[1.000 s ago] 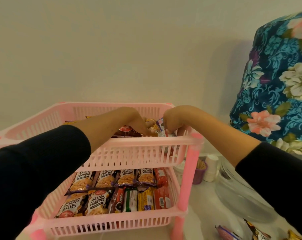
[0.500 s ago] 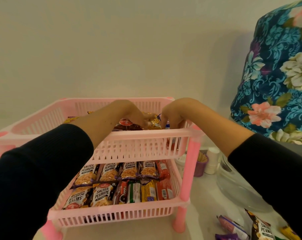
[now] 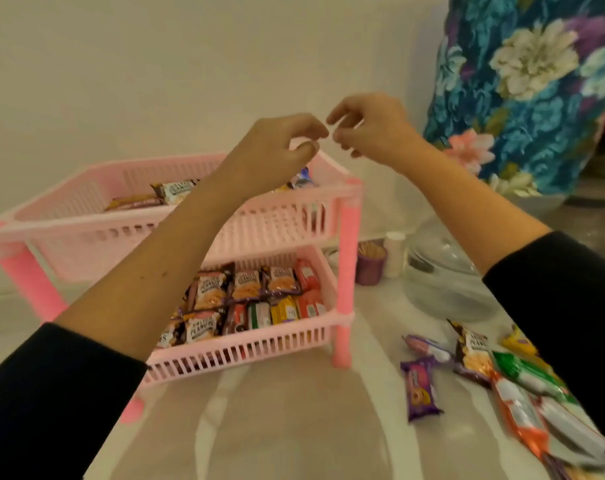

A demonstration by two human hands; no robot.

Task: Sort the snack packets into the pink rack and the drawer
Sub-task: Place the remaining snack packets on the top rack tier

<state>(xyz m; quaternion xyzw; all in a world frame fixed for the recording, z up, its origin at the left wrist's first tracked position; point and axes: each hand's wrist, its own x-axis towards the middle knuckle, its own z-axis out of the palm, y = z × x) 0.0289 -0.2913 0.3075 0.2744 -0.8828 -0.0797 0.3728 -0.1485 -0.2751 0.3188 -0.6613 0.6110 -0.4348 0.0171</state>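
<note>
The pink two-tier rack (image 3: 280,206) stands on the table at centre left. Its lower tier holds rows of salted peanut packets (image 3: 209,289) and small biscuit packets (image 3: 283,308). The upper tier holds a few packets (image 3: 174,190) along its back. My left hand (image 3: 276,147) and my right hand (image 3: 370,126) hover above the rack's right back corner, fingertips almost touching, fingers loosely curled, nothing in either. Loose snack packets lie on the table at right: a purple packet (image 3: 420,388), a peanut packet (image 3: 470,355), green, orange and white ones (image 3: 529,393). No drawer is visible.
A clear glass bowl (image 3: 439,275) sits right of the rack. A small purple cup of toothpicks (image 3: 370,261) and a white bottle (image 3: 394,252) stand behind the rack's right post. A floral-covered object (image 3: 522,91) rises at the back right. A wall lies behind.
Both hands have lifted out of the upper tier and now hover empty above its corner. The view has pulled back, showing more loose packets on the table.
</note>
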